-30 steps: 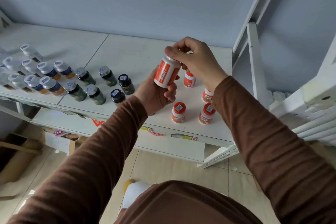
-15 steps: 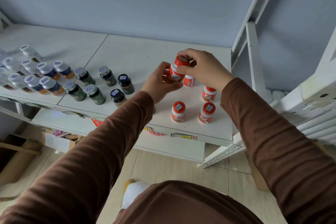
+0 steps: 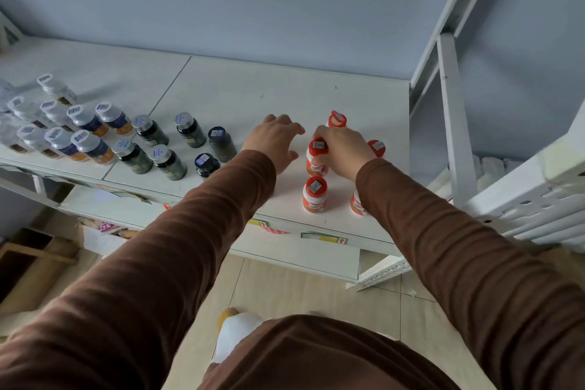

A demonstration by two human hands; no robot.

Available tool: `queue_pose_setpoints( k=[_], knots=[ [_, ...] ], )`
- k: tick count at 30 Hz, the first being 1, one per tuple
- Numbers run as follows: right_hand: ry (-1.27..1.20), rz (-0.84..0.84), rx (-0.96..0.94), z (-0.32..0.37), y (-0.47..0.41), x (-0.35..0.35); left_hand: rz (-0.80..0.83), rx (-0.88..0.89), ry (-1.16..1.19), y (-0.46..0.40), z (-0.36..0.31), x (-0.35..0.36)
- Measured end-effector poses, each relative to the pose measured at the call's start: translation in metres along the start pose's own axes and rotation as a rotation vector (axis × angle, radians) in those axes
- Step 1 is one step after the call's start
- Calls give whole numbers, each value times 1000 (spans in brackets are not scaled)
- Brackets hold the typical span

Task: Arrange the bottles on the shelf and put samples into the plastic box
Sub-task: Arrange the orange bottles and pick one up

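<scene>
My right hand (image 3: 343,150) grips a red-capped white bottle (image 3: 316,157) that stands upright on the white shelf (image 3: 253,95). Around it stand more red-capped bottles: one behind (image 3: 337,119), one to the right (image 3: 376,146), one in front (image 3: 315,195), and another (image 3: 357,204) partly hidden by my right sleeve. My left hand (image 3: 275,141) hovers just left of the held bottle, fingers spread, holding nothing. No plastic box shows.
Dark bottles with grey and black caps (image 3: 190,130) stand in rows mid-shelf. White-capped bottles with orange contents (image 3: 85,119) crowd the left end. A white rack frame (image 3: 456,123) rises at right. Cardboard boxes (image 3: 34,263) sit on the floor below left.
The red-capped bottle went from tilted in both hands down to upright on the shelf among the others. My left hand has let go and moved off to the left.
</scene>
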State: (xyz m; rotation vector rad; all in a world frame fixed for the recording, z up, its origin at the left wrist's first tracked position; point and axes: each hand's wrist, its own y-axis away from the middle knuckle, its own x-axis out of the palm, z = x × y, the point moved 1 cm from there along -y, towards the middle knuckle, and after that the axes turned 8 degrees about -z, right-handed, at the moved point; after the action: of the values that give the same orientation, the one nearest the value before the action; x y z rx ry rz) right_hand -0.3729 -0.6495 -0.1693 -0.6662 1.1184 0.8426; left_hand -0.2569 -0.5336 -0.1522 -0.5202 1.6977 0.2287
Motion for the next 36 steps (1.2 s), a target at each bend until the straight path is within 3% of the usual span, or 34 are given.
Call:
queue_pose_setpoints(
  k=[8,11,14,16,21,25,27,30,36],
  knots=[
    [98,44,-26,-4,-4,18,26,2,-27,-7,-3,8],
    [-46,71,50,-10,-9,9,25,-5,-15,-14,-2,8],
    [-188,-206,121,-20,-25,-13,27,-2,-11,-20,1,6],
    [-126,-271,172,-30,-38,-21,24,-20,-7,-23,2,6],
    [51,26,158,-42,-64,-5,32,-39,-22,-30,3,13],
    [104,35,113,-41,-68,0,29,-40,1,-36,5,11],
    [11,25,137,-38,-69,-5,17,-64,52,-36,7,10],
    [-261,-7,160,-26,-70,-27,-8,-172,277,-37,17,6],
    [-811,-63,185,20,-65,-85,-57,-290,1193,-33,27,-19]
  ],
)
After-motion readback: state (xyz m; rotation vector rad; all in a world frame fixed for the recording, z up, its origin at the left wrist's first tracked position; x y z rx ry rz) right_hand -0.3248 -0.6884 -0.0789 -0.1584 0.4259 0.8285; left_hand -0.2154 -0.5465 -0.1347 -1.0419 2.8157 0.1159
